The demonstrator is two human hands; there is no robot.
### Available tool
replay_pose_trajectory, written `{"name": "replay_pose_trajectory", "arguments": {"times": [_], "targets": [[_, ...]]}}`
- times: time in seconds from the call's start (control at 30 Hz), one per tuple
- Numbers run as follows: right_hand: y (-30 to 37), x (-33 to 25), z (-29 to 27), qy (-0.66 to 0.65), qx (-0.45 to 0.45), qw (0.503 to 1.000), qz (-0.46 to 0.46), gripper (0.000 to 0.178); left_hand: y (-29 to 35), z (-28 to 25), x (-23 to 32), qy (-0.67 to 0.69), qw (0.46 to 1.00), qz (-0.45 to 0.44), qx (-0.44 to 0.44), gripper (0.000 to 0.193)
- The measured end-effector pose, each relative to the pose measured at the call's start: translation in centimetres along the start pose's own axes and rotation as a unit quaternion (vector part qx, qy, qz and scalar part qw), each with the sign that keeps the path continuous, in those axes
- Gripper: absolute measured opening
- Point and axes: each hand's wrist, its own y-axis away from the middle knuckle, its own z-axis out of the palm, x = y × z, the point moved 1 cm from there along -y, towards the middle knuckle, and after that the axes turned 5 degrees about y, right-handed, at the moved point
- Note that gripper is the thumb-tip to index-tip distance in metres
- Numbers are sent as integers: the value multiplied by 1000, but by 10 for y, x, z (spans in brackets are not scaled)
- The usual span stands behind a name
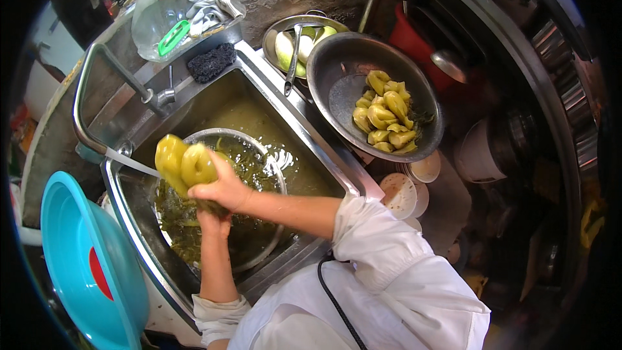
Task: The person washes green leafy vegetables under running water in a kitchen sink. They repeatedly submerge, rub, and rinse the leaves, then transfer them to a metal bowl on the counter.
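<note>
Over the sink, both my hands grip a yellow-green pickled mustard green with thick, glossy stem lobes. My right hand wraps its side, thumb across the front. Below it, my left hand closes round the lower, leafy part; its fingers are partly hidden. Water runs from the curved metal faucet against the vegetable's left side. Beneath my hands, a round metal basin sits in the sink, full of water and dark green leaves.
Right of the sink stands a metal bowl with several pickled stems. Behind it, a ladle rests across a pan of pale vegetables. A turquoise tub leans at left. A black scrubber lies on the sink's back edge.
</note>
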Motion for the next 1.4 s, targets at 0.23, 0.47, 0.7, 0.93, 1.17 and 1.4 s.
{"name": "replay_pose_trajectory", "arguments": {"times": [0.23, 0.47, 0.7, 0.93, 1.17, 1.4], "targets": [[-4, -139, -108, 175, 101, 978, -57, 24, -16, -71, 7, -169, 984, -39, 38, 16], [-31, -176, -239, 354, 219, 909, -33, 34, -42, -143, 10, -583, 797, 15, 159, 16], [-16, -131, -329, 748, 86, 631, 187, 60, -86, -95, -3, -608, 789, 83, 32, 21], [-12, -166, -204, 718, 118, 685, -31, 38, -154, -38, -25, -671, 724, 28, 156, 56], [3, -62, -105, 567, -227, 790, 59, 40, -179, -60, -46, -651, 721, -159, 175, 92], [-37, 62, -104, 573, -197, 786, 125, 63, -99, -66, -19, -607, 762, 217, 63, 64]]}}
